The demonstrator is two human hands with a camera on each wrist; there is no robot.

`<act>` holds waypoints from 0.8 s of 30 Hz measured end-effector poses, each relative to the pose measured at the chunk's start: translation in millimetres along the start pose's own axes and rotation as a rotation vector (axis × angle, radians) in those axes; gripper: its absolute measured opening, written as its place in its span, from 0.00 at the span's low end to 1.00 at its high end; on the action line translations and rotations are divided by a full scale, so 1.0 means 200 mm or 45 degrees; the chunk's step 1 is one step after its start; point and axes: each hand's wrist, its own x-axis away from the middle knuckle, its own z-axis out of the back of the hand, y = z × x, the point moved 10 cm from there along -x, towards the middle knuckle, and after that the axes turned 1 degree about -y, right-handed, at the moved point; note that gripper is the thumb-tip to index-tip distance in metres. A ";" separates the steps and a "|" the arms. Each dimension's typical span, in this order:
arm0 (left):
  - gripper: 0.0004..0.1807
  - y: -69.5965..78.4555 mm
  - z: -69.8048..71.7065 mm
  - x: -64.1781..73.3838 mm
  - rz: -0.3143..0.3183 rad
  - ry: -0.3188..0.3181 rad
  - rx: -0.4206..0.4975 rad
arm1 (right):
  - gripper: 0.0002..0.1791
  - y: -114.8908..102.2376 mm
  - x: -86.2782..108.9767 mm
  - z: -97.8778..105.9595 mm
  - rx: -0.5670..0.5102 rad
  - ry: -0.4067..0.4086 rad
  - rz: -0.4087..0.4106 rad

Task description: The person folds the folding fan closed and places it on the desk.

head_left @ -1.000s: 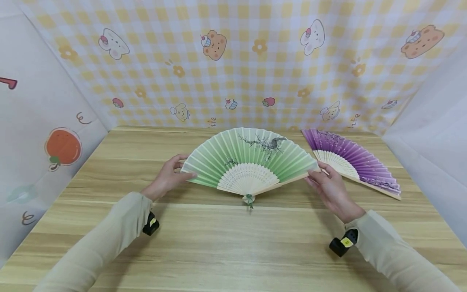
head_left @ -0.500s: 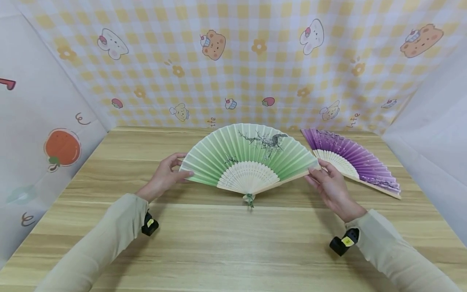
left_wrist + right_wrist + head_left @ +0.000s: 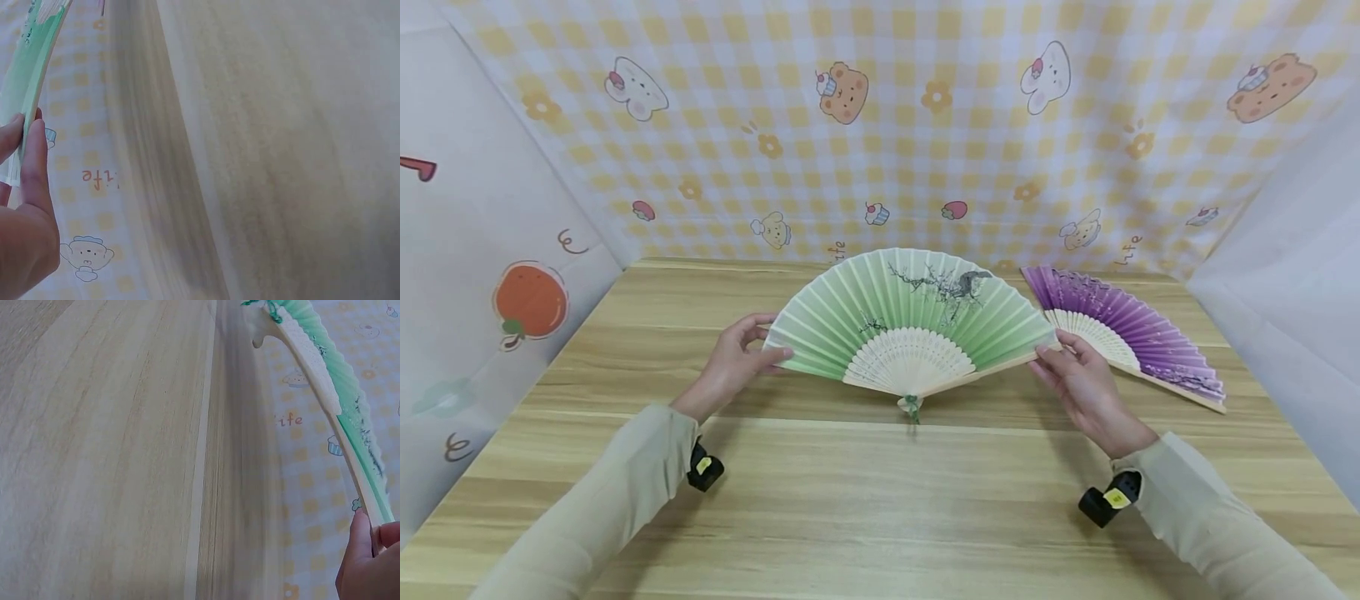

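A green folding fan [image 3: 917, 308] with a dark blossom-branch print is spread wide in the head view, its pale ribs meeting at a green tassel below. My left hand [image 3: 730, 367] pinches its left edge between thumb and fingers. At the other end, my right hand [image 3: 1086, 387] pinches the right outer stick. Both wrist views show the fan edge gripped, the left hand [image 3: 28, 212] at the cloth and the right hand [image 3: 375, 556] at the wooden guard. Behind the right hand, a purple folding fan [image 3: 1150, 333] lies spread on the table.
The wood-grain table [image 3: 880, 508] stretches in front of both arms. A yellow checked cloth [image 3: 895, 150] with cartoon prints hangs behind it. White printed sheets stand at the left [image 3: 467, 250] and right sides.
The left hand has moved slightly left and up, and the green fan is spread a little wider and raised slightly. The right hand and purple fan stay nearly in place.
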 end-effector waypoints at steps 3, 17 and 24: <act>0.31 -0.01 0.01 0.00 0.010 0.031 0.018 | 0.16 0.01 0.00 0.00 0.021 -0.001 -0.012; 0.28 -0.01 0.07 0.04 -0.023 0.143 0.077 | 0.18 0.01 0.01 -0.01 0.093 0.010 -0.032; 0.25 0.02 0.09 0.07 -0.057 0.187 0.095 | 0.16 0.01 0.02 -0.02 0.100 0.019 -0.013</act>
